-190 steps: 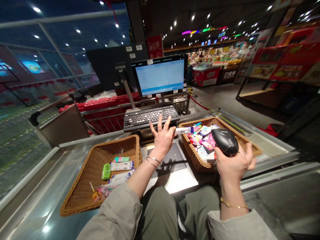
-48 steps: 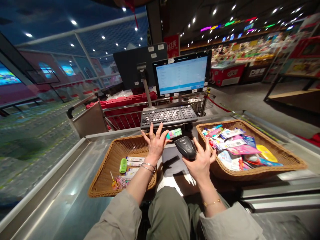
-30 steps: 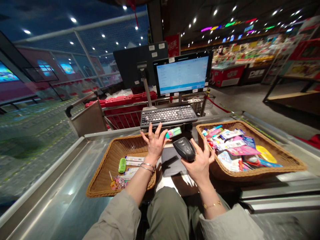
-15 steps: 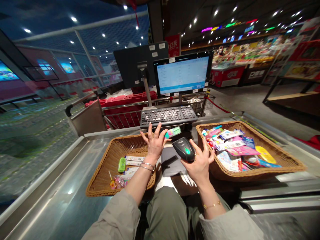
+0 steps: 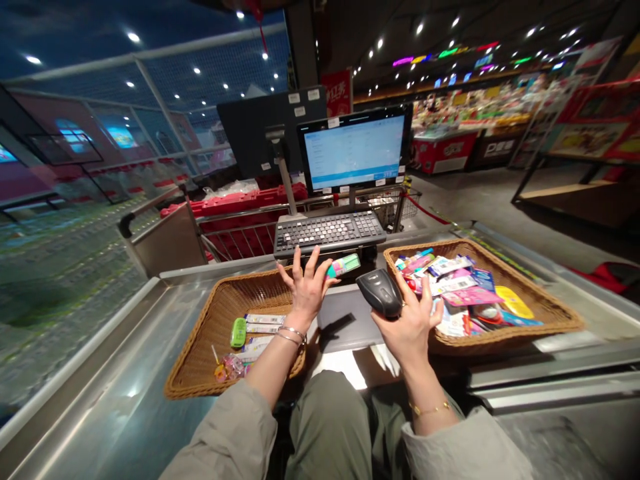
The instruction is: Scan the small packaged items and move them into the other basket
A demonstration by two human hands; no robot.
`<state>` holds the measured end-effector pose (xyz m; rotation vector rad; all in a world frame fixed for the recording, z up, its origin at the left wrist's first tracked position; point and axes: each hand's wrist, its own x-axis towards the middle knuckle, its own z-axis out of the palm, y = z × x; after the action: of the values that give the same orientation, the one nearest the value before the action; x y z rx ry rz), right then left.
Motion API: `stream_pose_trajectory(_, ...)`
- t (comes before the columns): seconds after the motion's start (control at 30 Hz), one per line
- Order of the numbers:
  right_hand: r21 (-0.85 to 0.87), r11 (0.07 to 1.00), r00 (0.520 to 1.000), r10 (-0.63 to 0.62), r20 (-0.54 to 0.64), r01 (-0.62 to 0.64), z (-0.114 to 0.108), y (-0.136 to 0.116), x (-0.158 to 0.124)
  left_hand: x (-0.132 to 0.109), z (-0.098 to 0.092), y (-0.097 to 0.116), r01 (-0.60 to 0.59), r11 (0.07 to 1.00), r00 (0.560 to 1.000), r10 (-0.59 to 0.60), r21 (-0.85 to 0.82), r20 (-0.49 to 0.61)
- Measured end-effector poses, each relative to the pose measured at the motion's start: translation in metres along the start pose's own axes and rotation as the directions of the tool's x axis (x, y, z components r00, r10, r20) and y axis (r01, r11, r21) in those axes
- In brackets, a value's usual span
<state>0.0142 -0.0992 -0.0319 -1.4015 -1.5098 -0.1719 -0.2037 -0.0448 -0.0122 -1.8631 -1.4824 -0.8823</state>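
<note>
Live at the checkout: a slim mint-green and pink packet [image 5: 344,265] is up at the thumb side of my left grip [image 5: 309,287], just in front of the black keyboard [image 5: 330,231]. That grip's fingers are fanned wide, and the packet looks pinched between thumb and forefinger, though I can't make out the exact contact from up here. My right grip [image 5: 413,327] is curled firmly around a black handheld barcode scanner [image 5: 381,292], raised over the inner end of a dark grey scan pad [image 5: 345,319] at centre frame.

Now the tally. Lower left, the woven wicker basket [image 5: 194,337] holds only a handful: a green oval item [image 5: 239,332], some white stick packets [image 5: 264,319] and a small cluster of cellophane-wrapped sweets [image 5: 227,368]. To the right, the matching wicker basket [image 5: 505,345] carries by far the bigger load, a loose heap of flat packets, with a bright pink packet [image 5: 467,296] on top and a yellow one [image 5: 513,302] at the far side. So the big pile sits right, the small group left.

Both baskets rest on the stainless steel bench [image 5: 100,373], with a pale blue-screened monitor [image 5: 354,150] above the keyboard, upper centre.
</note>
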Motion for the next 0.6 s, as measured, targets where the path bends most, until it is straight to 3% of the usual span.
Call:
stream_pose_trajectory(0.27,-0.035,0.996,0.995,0.077,-0.068,-0.079,-0.016,0.017,0.011,0.016,-0.004,0.015,-0.036,0.999,0.998,0.038,-0.036,0.050)
stream_pose_trajectory(0.6,-0.056,0.974,0.963,0.208,-0.174,-0.221,-0.037,0.039,0.023,0.041,-0.003,0.052,-0.057,0.995,0.995,0.064,-0.084,0.081)
